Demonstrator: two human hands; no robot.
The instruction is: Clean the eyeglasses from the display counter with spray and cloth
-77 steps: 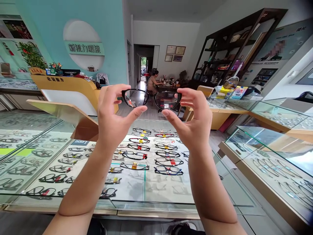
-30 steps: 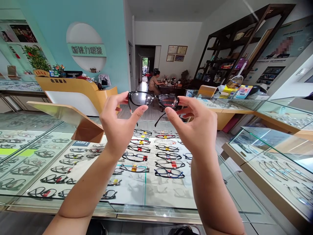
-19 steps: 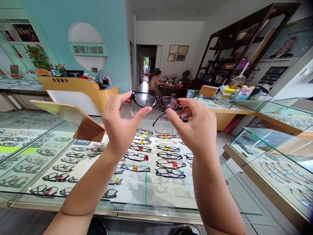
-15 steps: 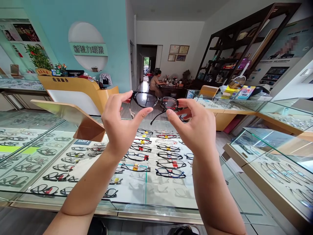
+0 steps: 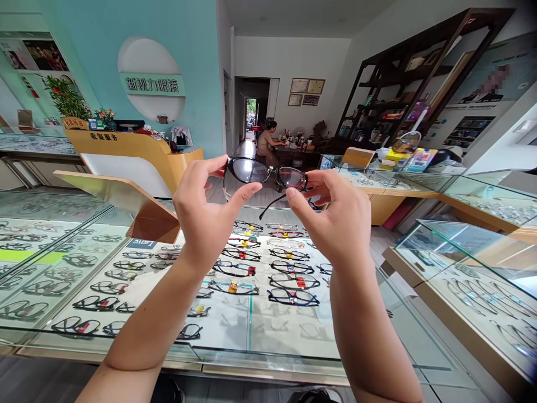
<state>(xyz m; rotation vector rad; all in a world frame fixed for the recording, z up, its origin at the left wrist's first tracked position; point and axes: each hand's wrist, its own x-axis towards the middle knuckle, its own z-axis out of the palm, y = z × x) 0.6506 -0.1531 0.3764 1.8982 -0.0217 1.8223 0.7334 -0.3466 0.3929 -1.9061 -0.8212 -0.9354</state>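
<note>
In the head view, we look over a glass-topped table (image 5: 260,361), whose front edge passes under both forearms. Inside it lie rows of spectacle frames (image 5: 293,296), below the glass. The hands are raised higher than this glass, so we see open air under the wrists and also between the two thumbs. On the left side, a tilted wooden board (image 5: 121,198) stands on the table, and in the view its foot comes just beside the left wrist. On the right side, the edge of a second glass case (image 5: 444,305) is well apart from the right forearm. Farther back, well beyond the hands, a person (image 5: 266,145) sits at a work place.

The black eyeglasses (image 5: 273,169) are held up between the left hand (image 5: 205,204) and the right hand (image 5: 335,211). The left fingers pinch one end of the frame, with forefinger at the upper corner and thumb below the lens. The right fingers pinch the other end in the same manner. One temple points downward, left of the right thumb. Whether the thumbs touch only the rim or also the lenses, we cannot tell surely.
</note>
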